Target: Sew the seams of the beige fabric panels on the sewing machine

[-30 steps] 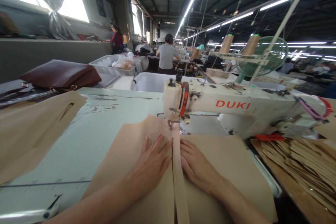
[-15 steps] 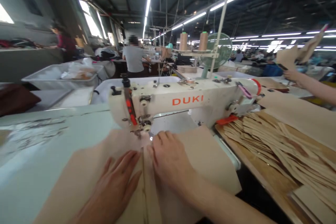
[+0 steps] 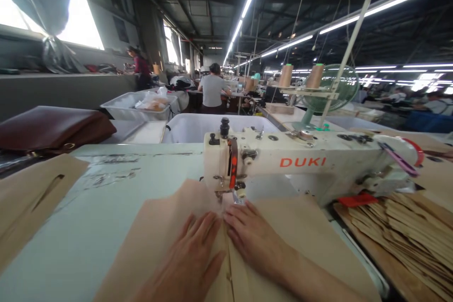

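A white sewing machine marked DUKI stands across the table, its needle end over a large tan sheet of material. My left hand lies on the sheet left of a narrow strip running toward the needle, fingers stretched out. On the other side of that strip my right hand rests flat, its fingertips just in front of the presser foot. Both hands press on the material, and neither grasps it. The needle point itself is too blurred to make out.
Tan strips lie piled on a wooden board at the right. Another tan piece with a slit is at the left, near a brown leather bag. Behind stand a white bin, thread cones, a fan and a person.
My view has swung left and up, so the machine appears farther right and lower. Another person's arm with tan pieces, at the right before, is out of view. My hands stay on the sheet.
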A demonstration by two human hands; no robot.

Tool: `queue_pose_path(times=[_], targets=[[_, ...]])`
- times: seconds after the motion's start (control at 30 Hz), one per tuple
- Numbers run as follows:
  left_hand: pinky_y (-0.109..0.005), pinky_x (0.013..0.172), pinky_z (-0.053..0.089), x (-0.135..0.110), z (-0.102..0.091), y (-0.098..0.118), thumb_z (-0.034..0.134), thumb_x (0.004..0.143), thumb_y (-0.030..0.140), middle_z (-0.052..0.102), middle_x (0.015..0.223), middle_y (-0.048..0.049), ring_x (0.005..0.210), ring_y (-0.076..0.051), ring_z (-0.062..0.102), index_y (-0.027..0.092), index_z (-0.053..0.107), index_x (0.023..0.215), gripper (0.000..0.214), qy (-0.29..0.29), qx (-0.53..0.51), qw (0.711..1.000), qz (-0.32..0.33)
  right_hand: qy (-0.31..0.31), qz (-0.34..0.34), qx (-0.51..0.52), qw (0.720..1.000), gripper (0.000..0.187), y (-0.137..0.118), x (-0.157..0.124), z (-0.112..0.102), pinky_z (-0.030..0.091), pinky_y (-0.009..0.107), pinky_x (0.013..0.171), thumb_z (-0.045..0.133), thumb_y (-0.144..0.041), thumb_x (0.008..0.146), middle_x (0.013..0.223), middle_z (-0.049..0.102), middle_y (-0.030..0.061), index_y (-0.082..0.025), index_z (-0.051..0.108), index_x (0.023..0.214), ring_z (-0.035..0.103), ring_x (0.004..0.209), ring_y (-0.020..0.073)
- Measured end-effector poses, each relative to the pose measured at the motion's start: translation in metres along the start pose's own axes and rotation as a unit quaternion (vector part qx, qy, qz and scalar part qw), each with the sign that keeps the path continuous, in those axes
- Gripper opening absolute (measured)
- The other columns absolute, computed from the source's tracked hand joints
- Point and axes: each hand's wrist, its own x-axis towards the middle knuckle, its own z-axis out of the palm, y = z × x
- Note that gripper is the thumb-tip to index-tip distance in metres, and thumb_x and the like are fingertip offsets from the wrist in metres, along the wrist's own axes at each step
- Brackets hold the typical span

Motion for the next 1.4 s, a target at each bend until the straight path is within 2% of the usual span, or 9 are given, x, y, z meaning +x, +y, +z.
queue_pose_path(times=[0.17,0.33,0.47,0.67,0.9,1.07,1.17,1.3,1.4], targets=[[-0.053,0.108,0.045,0.018,0.007,-0.017,0.052,0.097,0.039,0.053,0.142,-0.0113,0.13,-0.029,0.051,0.017,0.038,0.146,0.055,0.012,0.02,1.0,0.022,0.005,0.018,-0.023,1.0,0.035,0.008,0.016,0.002,0.038,0.052,0.112,0.045,-0.018,0.1,0.134,0.058,0.01,-0.018,0.052,0.134,0.055,0.122,0.0258],[-0.049,0.103,0.05,0.018,0.007,-0.013,0.054,0.092,0.036,0.058,0.137,-0.0136,0.123,-0.03,0.057,0.013,0.044,0.141,0.055,0.079,0.071,0.994,0.032,0.018,0.029,-0.019,0.999,0.037,0.008,0.013,0.009,0.036,0.052,0.115,0.042,-0.02,0.101,0.137,0.057,0.0086,-0.019,0.047,0.138,0.053,0.125,0.0255],[-0.049,0.102,0.051,0.017,0.009,-0.01,0.054,0.091,0.037,0.059,0.136,-0.0139,0.123,-0.031,0.057,0.014,0.044,0.14,0.055,0.077,0.079,0.993,0.028,0.013,0.018,-0.016,1.0,0.038,0.009,0.012,0.01,0.035,0.052,0.116,0.039,-0.021,0.102,0.139,0.056,0.009,-0.018,0.047,0.139,0.05,0.129,0.0262],[-0.049,0.11,0.043,0.018,0.003,-0.011,0.054,0.09,0.034,0.056,0.14,-0.0133,0.127,-0.032,0.053,0.015,0.029,0.15,0.067,0.087,0.058,0.994,0.027,0.023,0.02,-0.02,0.999,0.037,0.009,0.014,0.01,0.041,0.054,0.111,0.037,-0.02,0.103,0.142,0.053,0.0104,-0.016,0.05,0.137,0.053,0.126,0.0279],[-0.05,0.106,0.048,0.016,0.013,-0.021,0.057,0.09,0.036,0.055,0.141,-0.0131,0.127,-0.031,0.054,0.014,0.041,0.144,0.061,0.058,0.044,0.997,0.038,0.029,0.016,-0.022,0.999,0.041,0.011,0.013,0.012,0.042,0.052,0.111,0.04,-0.018,0.101,0.142,0.054,0.0102,-0.017,0.046,0.142,0.053,0.128,0.0264],[-0.054,0.112,0.039,0.022,0.013,-0.021,0.053,0.096,0.034,0.046,0.149,-0.0127,0.136,-0.03,0.045,0.017,0.037,0.148,0.057,0.014,-0.003,1.0,0.017,0.04,0.013,-0.033,0.999,0.041,0.014,0.019,0.015,0.042,0.05,0.111,0.045,-0.015,0.098,0.142,0.054,0.0104,-0.018,0.05,0.139,0.051,0.129,0.0261],[-0.057,0.114,0.034,0.026,0.005,-0.02,0.051,0.097,0.032,0.047,0.148,-0.0133,0.137,-0.03,0.044,0.018,0.04,0.147,0.053,-0.015,-0.039,0.999,-0.008,0.028,0.019,-0.03,0.999,0.045,0.005,0.019,0.001,0.043,0.052,0.109,0.049,-0.013,0.095,0.139,0.055,0.0114,-0.018,0.049,0.139,0.051,0.128,0.028],[-0.064,0.113,0.03,0.001,-0.016,-0.002,0.046,0.101,0.04,0.039,0.153,-0.0146,0.142,-0.033,0.034,0.018,0.036,0.15,0.055,-0.035,-0.045,0.998,-0.017,0.08,0.118,0.029,0.989,0.036,-0.03,-0.023,-0.033,0.053,0.042,0.095,0.049,-0.021,0.095,0.129,0.061,0.0107,-0.021,0.056,0.13,0.06,0.114,0.0266],[-0.057,0.116,0.03,-0.044,-0.029,0.027,0.046,0.099,0.045,0.032,0.157,-0.0145,0.145,-0.033,0.028,0.018,0.023,0.155,0.066,0.02,-0.033,0.999,-0.009,0.056,0.218,0.118,0.967,0.026,-0.063,-0.081,-0.047,0.055,0.031,0.068,0.043,-0.036,0.1,0.087,0.071,0.0039,-0.025,0.067,0.097,0.069,0.076,0.0208]])
